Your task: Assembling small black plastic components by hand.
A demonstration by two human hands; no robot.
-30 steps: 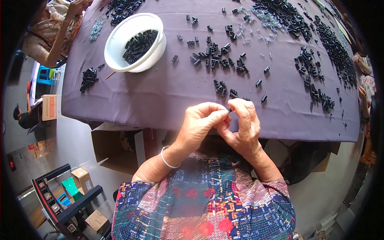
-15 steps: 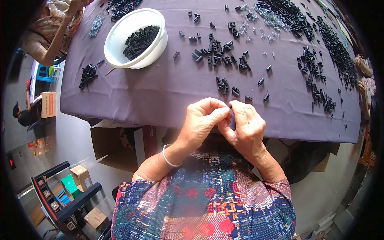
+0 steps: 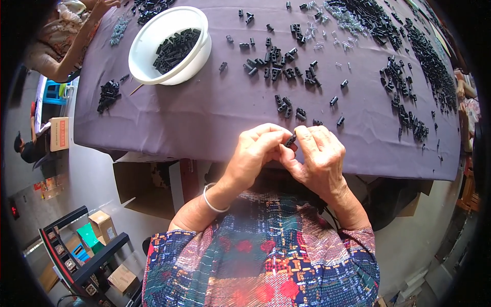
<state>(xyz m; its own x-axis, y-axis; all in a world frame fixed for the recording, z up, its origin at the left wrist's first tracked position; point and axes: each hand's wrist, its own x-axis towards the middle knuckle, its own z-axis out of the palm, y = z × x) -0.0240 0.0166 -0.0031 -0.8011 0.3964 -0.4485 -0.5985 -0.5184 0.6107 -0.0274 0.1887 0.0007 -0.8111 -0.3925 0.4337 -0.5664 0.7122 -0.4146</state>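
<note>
Between the fingertips of both hands, near the table's front edge, is a small black plastic piece [image 3: 291, 140] that looks like a cord lock. My left hand [image 3: 257, 153] pinches it from the left with thumb and forefinger. My right hand [image 3: 318, 156] closes on it from the other side, its fingers bent over. Part of the piece is hidden by the fingers. Just beyond my hands lie several similar black pieces [image 3: 283, 104], with a larger loose cluster [image 3: 276, 64] farther off. Small metal springs [image 3: 345, 23] are scattered at the far right.
A white bowl [image 3: 203, 59] with black parts stands at the far left, a thin stick [image 3: 136, 90] beside it. A small black pile [image 3: 108, 96] lies left of it, and large heaps [image 3: 427, 59] cover the right side. Another person's arm [image 3: 76, 48] reaches in at the far left.
My fingertips have parted slightly, so the black piece now shows between them. My right hand has shifted a little to the right. The view has moved slightly.
</note>
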